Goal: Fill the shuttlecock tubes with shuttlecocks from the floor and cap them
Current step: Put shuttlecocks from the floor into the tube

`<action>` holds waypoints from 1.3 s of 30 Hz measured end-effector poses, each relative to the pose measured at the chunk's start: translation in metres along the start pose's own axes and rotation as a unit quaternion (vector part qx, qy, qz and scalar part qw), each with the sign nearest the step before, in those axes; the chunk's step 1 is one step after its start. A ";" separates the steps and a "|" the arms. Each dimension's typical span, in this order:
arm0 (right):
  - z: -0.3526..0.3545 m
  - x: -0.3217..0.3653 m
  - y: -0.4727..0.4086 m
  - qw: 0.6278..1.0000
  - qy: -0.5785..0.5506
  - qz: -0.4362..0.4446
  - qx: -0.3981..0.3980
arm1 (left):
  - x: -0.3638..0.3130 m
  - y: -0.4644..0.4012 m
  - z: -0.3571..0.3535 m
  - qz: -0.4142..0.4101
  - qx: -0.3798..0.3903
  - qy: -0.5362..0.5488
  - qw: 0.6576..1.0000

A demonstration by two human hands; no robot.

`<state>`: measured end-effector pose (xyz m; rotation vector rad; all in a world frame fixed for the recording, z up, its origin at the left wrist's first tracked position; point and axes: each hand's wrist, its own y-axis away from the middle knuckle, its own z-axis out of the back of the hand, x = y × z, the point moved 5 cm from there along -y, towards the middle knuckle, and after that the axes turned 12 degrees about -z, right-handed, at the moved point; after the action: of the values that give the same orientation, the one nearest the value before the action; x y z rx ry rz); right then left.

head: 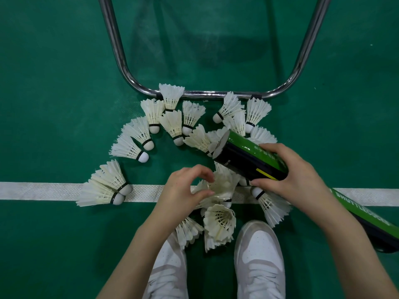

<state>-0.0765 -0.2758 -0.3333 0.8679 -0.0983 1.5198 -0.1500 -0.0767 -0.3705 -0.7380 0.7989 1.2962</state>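
The person crouches over a scatter of white shuttlecocks (138, 145) spread across the green floor (54, 83) in the middle of the frame, between the chrome frame (121, 61) at the top and their white shoes (259, 262) at the bottom. The right hand (295, 175), right of centre, wraps its fingers and thumb round a green-and-black tube (248, 156), tilted so its open mouth points up-left toward the pile, presumably to make feeding birds in easy. No cap is on that end. A second tube (367, 221) lies on the floor at the lower right edge, partly hidden under the right forearm; whether it is full or capped I cannot tell.

The left hand (185, 190), just below centre, hovers with fingers curved and spread over a nested shuttlecock stack (222, 186) lying on the white court line (43, 190). It seems about to close on the stack, but it grasps nothing yet. Gathering nested birds looks sensible, since several would go in at once. Many shuttlecocks remain loose, so the filling looks far from done.
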 end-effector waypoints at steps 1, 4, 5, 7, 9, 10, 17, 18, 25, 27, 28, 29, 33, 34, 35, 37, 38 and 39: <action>0.000 0.000 0.000 1.000 -0.001 -0.001 0.000 | 0.001 0.000 0.002 -0.006 0.007 -0.009 1.000; 0.000 0.001 0.000 1.000 -0.001 -0.001 0.000 | 0.004 -0.001 0.006 -0.027 0.016 -0.029 0.999; -0.001 0.001 0.000 1.000 -0.001 -0.001 0.000 | 0.005 -0.001 0.007 -0.032 0.016 -0.034 0.999; -0.001 0.001 0.000 1.000 0.000 0.000 0.000 | 0.006 -0.002 0.008 -0.036 0.008 -0.041 0.999; -0.001 0.002 0.000 1.000 0.000 0.001 0.000 | 0.005 -0.003 0.009 -0.037 -0.005 -0.045 0.998; -0.001 0.002 0.000 1.000 0.000 0.002 0.000 | 0.005 -0.003 0.009 -0.039 -0.010 -0.049 0.998; -0.003 0.003 0.001 1.000 0.002 0.002 0.002 | 0.002 -0.001 0.021 -0.008 -0.092 -0.062 0.994; -0.003 0.003 0.001 1.000 0.003 0.002 0.002 | 0.002 -0.001 0.026 0.010 -0.112 -0.044 0.993; -0.004 0.002 0.000 1.000 0.008 0.002 -0.001 | 0.009 0.005 0.061 0.122 -0.251 0.098 0.955; -0.005 0.002 -0.001 1.000 0.010 0.004 0.002 | 0.008 0.006 0.065 0.130 -0.292 0.141 0.937; -0.006 0.002 -0.001 1.000 0.009 0.004 0.004 | 0.008 0.005 0.065 0.132 -0.307 0.162 0.929; -0.006 0.002 0.000 1.000 0.009 0.006 0.004 | 0.007 0.005 0.065 0.133 -0.318 0.179 0.922; -0.007 0.003 0.000 1.000 0.011 0.008 0.009 | 0.004 0.004 0.066 0.122 -0.349 0.221 0.902; -0.007 0.003 0.000 1.000 0.012 0.009 0.010 | 0.003 0.003 0.066 0.120 -0.352 0.225 0.901; -0.007 0.004 0.000 1.000 0.012 0.009 0.010 | 0.003 0.003 0.067 0.118 -0.354 0.228 0.899; -0.008 0.004 0.000 1.000 0.010 0.008 0.013 | 0.002 0.004 0.067 0.118 -0.365 0.241 0.891; -0.009 0.004 0.000 1.000 0.010 0.009 0.015 | 0.002 0.004 0.067 0.120 -0.372 0.252 0.885; -0.010 0.005 0.001 1.000 0.010 0.011 0.016 | 0.002 0.003 0.066 0.123 -0.376 0.265 0.880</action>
<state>-0.0809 -0.2668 -0.3372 0.8793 -0.0678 1.5535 -0.1469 -0.0198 -0.3368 -1.7143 0.8268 1.6822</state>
